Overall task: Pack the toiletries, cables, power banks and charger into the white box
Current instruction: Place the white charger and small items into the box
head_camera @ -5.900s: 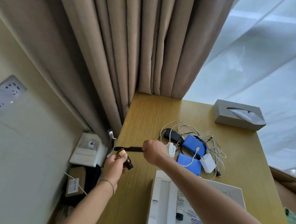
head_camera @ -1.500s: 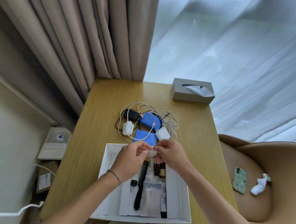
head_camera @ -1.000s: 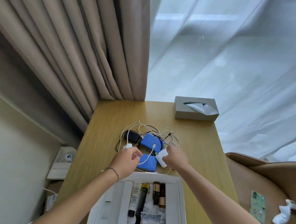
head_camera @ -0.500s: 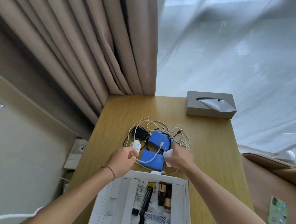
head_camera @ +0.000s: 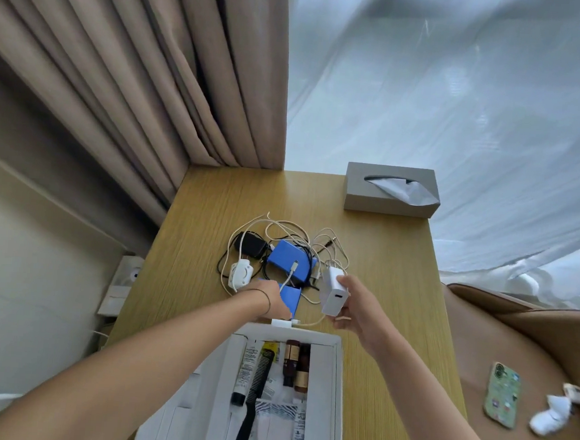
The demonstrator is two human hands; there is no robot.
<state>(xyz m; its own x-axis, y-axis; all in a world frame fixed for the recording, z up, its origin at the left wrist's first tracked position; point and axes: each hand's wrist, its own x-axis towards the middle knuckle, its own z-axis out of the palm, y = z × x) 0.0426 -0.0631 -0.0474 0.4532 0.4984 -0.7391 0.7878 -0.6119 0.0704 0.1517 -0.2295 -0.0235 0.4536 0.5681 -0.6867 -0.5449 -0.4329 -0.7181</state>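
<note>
The left hand (head_camera: 269,302) covers part of the near blue power bank (head_camera: 291,300), its fingers hidden. The white box (head_camera: 336,377) runs off the bottom edge. Labels on the tubes (head_camera: 245,371) are unreadable.

Two blue power banks (head_camera: 290,263) (head_camera: 290,300), one white charger (head_camera: 334,295)

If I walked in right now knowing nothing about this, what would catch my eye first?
Probably the right hand lifting a white charger above the wooden table, near the middle of the view. Just behind it lies a tangle of white cables around two blue power banks; the left hand reaches onto the nearer one. At the bottom sits the open white box, already holding a black comb, tubes and small brown bottles.
</note>
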